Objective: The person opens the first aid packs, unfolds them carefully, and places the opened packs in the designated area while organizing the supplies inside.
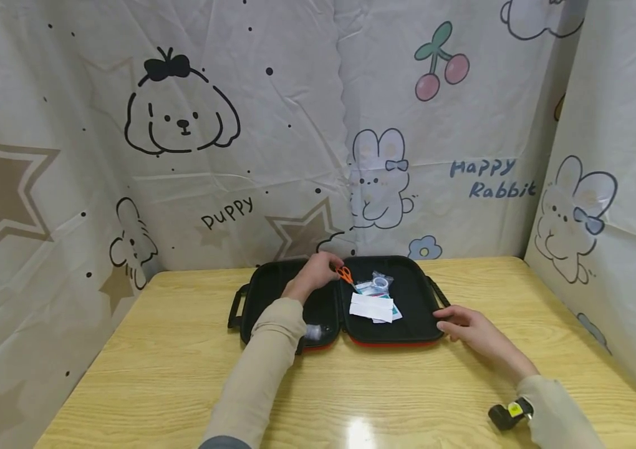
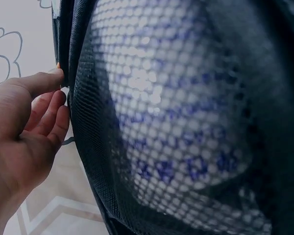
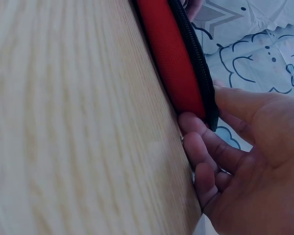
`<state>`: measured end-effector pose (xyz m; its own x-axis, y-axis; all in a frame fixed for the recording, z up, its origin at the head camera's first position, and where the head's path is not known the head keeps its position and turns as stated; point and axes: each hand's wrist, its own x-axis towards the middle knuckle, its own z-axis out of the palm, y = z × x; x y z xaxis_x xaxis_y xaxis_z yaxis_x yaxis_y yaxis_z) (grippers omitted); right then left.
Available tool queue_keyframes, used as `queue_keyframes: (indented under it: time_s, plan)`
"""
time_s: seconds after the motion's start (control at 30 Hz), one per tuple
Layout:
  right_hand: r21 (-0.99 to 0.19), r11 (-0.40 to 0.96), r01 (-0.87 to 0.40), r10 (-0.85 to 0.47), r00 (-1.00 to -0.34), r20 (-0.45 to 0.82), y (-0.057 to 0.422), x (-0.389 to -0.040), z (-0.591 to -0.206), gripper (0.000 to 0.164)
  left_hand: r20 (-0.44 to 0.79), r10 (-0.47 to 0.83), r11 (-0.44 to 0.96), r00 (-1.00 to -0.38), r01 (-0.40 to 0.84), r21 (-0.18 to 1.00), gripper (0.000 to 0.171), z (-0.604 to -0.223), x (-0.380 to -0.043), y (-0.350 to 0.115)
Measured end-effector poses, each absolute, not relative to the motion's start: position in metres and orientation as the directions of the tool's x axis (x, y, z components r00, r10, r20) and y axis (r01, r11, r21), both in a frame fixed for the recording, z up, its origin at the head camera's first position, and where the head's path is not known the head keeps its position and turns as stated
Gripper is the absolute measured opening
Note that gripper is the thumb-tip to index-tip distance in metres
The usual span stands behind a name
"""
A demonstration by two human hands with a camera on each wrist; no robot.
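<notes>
A zippered case (image 1: 413, 299), red outside with a black lining, lies spread flat on the table. My left hand (image 1: 320, 269) reaches over its left half and pinches orange-handled scissors (image 1: 344, 273) near the middle fold. Their blades point down toward white packets (image 1: 371, 307) and a roll of white tape (image 1: 380, 284) in a clear bag. At the case's right edge, my right hand (image 1: 472, 330) grips the rim. In the right wrist view the thumb presses the black zipper (image 3: 198, 63), with fingers beneath the red shell (image 3: 169, 54).
A mesh pocket (image 2: 161, 98) with a white, blue-printed packet behind it fills the left wrist view. Carry handles (image 1: 235, 307) stick out at the case's sides. A printed curtain (image 1: 295, 125) hangs behind the wooden table (image 1: 385, 393).
</notes>
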<state>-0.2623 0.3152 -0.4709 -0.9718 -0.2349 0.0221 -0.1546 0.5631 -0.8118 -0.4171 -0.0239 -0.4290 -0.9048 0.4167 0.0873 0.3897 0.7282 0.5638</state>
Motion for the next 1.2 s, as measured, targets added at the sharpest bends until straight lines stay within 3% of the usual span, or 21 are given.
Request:
queue_keyframes:
  time_s: [0.3,0.53,0.9,1.2]
  plan:
    - [-0.812,0.566,-0.142,-0.229,-0.973,0.01,0.314,-0.262,-0.469,0.039,0.068,0.408,0.762,-0.911,0.38,0.525,0.016,-0.429,-0.415,-0.03]
    - [-0.804,0.579,-0.137,-0.228,-0.974,0.002,0.313,-0.262,-0.467,0.039,0.136,0.421,0.774,-0.897,0.434,0.461,0.013,-0.422,-0.415,-0.042]
    - [-0.808,0.575,-0.124,-0.227,-0.974,-0.012,0.313,-0.263,-0.465,0.041,0.206,0.346,0.757,-0.915,0.402,0.515,0.014,-0.413,-0.404,-0.074]
    - [-0.81,0.57,-0.141,-0.24,-0.971,0.0,0.312,-0.263,-0.466,0.04,0.285,0.345,0.733,-0.894,0.446,0.513,0.012,-0.411,-0.39,-0.104]
